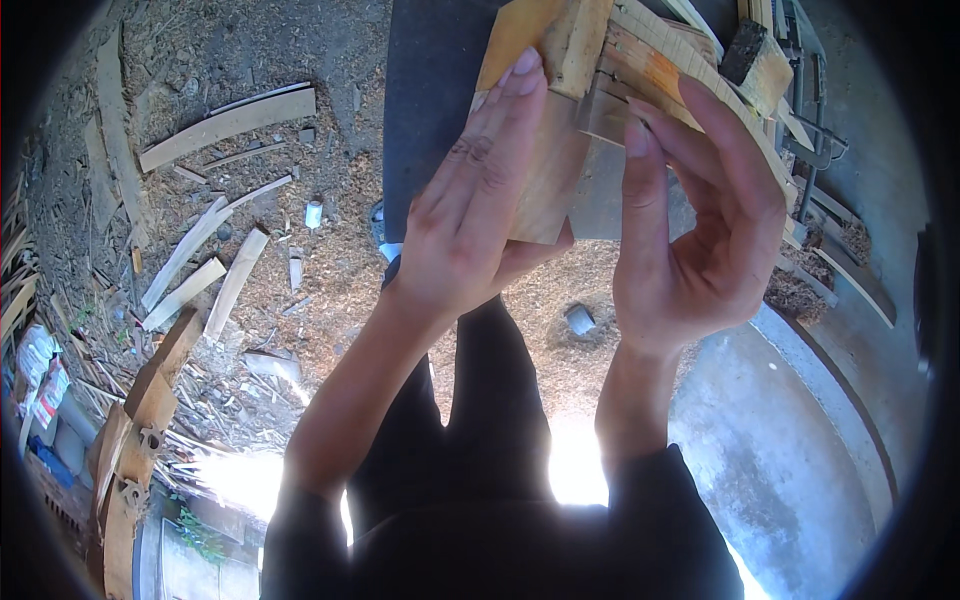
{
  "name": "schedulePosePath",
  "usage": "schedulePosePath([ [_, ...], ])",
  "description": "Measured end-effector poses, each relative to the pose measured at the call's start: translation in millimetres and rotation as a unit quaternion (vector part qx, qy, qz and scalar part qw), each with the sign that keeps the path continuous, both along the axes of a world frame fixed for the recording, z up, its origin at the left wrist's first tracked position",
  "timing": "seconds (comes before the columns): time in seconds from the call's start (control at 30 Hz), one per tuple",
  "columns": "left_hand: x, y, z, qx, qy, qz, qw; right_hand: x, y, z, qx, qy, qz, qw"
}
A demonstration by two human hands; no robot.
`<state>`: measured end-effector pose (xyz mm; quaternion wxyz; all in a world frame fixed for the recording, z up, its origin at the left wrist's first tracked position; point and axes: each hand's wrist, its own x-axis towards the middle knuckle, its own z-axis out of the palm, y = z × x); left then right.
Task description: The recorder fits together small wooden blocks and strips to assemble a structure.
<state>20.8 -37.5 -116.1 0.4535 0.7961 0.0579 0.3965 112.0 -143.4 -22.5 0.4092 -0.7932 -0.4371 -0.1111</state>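
My left hand [462,205] lies along a flat wooden board [550,185], fingers stretched over its left side and thumb round its near edge. Against the board's far end rests a thick wooden block [580,50]. To the right, my right hand [705,225] is closed in a pinch, thumb and forefinger tips together beside the block. Something small and dark shows at those tips; I cannot make out what it is. A long wooden plank [655,62] runs behind the right fingers. Beneath everything is a dark work surface [430,100].
Loose boards [235,125] and wood strips [237,285] litter the shaving-covered ground at left. A timber piece with metal fittings [150,400] stands lower left. Lumber offcuts and a metal clamp [825,150] are at far right, beside a concrete floor [780,430].
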Motion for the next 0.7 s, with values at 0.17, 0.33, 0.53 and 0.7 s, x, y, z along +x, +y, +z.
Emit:
schedulePosePath([
  [0.17,3.6,1.1,4.2,-0.022,0.009,-0.012,1.000,4.8,-0.8,-6.5,-0.010,-0.004,-0.042,0.999],
  [0.33,0.5,2.1,4.1,-0.017,0.009,0.003,1.000,-2.7,12.1,1.7,0.041,0.024,-0.023,0.999],
  [0.53,1.1,-0.1,3.6,-0.030,0.029,0.001,0.999,4.0,2.7,-13.2,0.044,-0.027,-0.018,0.998],
  [0.7,-0.3,1.5,8.0,-0.031,0.025,0.003,0.999,-5.1,18.2,4.8,-0.001,-0.057,-0.026,0.998],
])
